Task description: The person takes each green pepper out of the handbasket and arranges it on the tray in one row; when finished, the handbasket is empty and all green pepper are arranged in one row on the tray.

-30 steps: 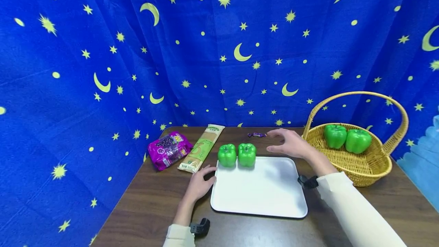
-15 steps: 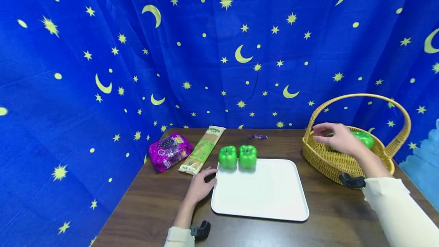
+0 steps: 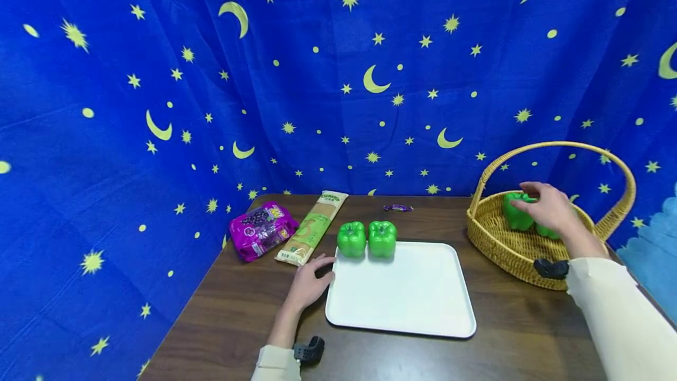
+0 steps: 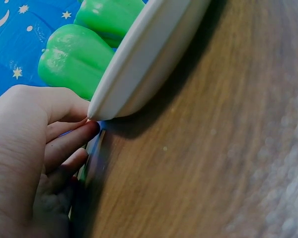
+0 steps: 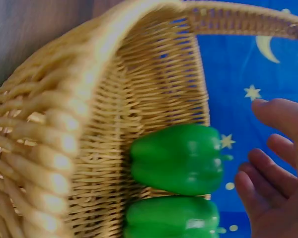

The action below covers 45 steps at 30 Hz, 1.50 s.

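Observation:
My left hand (image 3: 308, 282) lies at the left edge of a white tray (image 3: 402, 293), thumb and fingertips touching its rim (image 4: 134, 64). Two green bell peppers (image 3: 351, 240) (image 3: 382, 239) stand side by side at the tray's back left corner. Over the wicker basket (image 3: 497, 246) is my right hand (image 3: 552, 210), fingers spread and slightly bent. In the right wrist view a green bell pepper (image 5: 179, 158) lies beside that hand (image 5: 278, 173), with a gap between them. A second pepper (image 5: 171, 218) sits next to it, partly hidden by the hand in the head view.
A purple snack bag (image 3: 262, 231) and a long noodle packet (image 3: 313, 228) lie left of the tray. Behind the tray is a small purple wrapped candy (image 3: 398, 208). The basket's tall handle (image 3: 555, 144) arches above the peppers. A blue star curtain (image 3: 317, 75) backs the table.
My right hand has moved right, from beside the wrapped candy to over the basket, and then further right to the peppers there. The left hand has stayed at the tray's edge.

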Each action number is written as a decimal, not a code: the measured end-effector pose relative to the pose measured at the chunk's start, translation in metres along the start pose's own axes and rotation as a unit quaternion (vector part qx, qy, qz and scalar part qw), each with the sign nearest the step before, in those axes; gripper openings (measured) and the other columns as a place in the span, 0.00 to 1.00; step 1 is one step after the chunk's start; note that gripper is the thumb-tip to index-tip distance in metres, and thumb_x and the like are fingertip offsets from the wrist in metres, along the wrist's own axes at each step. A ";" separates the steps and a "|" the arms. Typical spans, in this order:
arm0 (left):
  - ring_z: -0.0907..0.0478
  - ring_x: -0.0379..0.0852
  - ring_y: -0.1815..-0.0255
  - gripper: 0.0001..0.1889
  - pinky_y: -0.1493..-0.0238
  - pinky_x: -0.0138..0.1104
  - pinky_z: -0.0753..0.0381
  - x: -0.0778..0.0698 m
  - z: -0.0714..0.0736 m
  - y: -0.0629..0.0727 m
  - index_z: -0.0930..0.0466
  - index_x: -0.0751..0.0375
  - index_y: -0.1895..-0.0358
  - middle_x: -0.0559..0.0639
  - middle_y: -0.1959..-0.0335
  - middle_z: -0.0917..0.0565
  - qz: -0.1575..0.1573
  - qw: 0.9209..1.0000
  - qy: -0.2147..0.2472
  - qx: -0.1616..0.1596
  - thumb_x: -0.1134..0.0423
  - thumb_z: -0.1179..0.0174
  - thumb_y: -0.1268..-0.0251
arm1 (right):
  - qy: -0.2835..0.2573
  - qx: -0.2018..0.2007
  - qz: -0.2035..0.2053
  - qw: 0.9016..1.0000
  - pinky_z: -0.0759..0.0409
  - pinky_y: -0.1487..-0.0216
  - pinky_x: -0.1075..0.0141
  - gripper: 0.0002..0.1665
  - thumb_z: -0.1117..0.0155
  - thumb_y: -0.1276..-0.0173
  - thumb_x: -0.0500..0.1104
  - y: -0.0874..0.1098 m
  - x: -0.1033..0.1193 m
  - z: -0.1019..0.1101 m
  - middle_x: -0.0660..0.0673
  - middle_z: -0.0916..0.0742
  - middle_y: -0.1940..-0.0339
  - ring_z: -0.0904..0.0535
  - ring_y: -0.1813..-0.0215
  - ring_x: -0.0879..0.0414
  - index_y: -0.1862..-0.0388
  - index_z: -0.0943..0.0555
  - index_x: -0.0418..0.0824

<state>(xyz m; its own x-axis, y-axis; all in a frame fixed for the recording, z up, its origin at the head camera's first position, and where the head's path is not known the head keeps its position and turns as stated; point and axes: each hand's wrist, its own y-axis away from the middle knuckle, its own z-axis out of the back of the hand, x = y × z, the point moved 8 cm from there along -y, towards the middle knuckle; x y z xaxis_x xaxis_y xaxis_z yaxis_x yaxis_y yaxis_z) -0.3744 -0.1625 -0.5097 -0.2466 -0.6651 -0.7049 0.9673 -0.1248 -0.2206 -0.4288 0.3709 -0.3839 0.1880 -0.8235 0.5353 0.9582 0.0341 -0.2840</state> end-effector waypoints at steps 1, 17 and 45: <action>0.30 0.54 0.36 0.16 0.34 0.53 0.38 -0.001 0.000 0.000 0.17 0.50 0.47 0.59 0.39 0.24 0.001 1.000 0.000 0.001 0.59 0.37 0.39 | 0.003 0.003 -0.007 1.000 0.33 0.48 0.37 0.39 0.39 0.32 0.54 -0.001 -0.004 -0.002 0.21 0.26 0.44 0.30 0.44 0.28 0.36 0.34 0.25; 0.31 0.54 0.35 0.17 0.34 0.53 0.39 -0.004 -0.004 -0.002 0.17 0.51 0.46 0.59 0.39 0.24 0.001 1.000 0.010 0.003 0.61 0.37 0.39 | 0.044 -0.004 -0.047 0.998 0.36 0.47 0.31 0.50 0.37 0.35 0.55 -0.002 -0.028 -0.011 0.14 0.34 0.43 0.37 0.44 0.21 0.33 0.43 0.18; 0.29 0.57 0.37 0.17 0.35 0.55 0.39 -0.003 0.002 -0.001 0.17 0.54 0.47 0.61 0.40 0.24 -0.025 1.000 0.012 -0.011 0.61 0.37 0.41 | 0.062 0.107 -0.072 0.990 0.29 0.56 0.37 0.48 0.28 0.45 0.58 -0.010 -0.029 -0.012 0.21 0.26 0.53 0.31 0.51 0.25 0.44 0.40 0.25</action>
<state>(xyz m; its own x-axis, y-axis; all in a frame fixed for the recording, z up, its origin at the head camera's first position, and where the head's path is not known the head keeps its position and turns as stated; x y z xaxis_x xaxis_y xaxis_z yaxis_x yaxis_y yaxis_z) -0.3744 -0.1621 -0.5060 -0.2968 -0.6411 -0.7077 0.9521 -0.1412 -0.2714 -0.4461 0.3878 -0.4064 0.0316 -0.8916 0.4516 0.9994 0.0206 -0.0293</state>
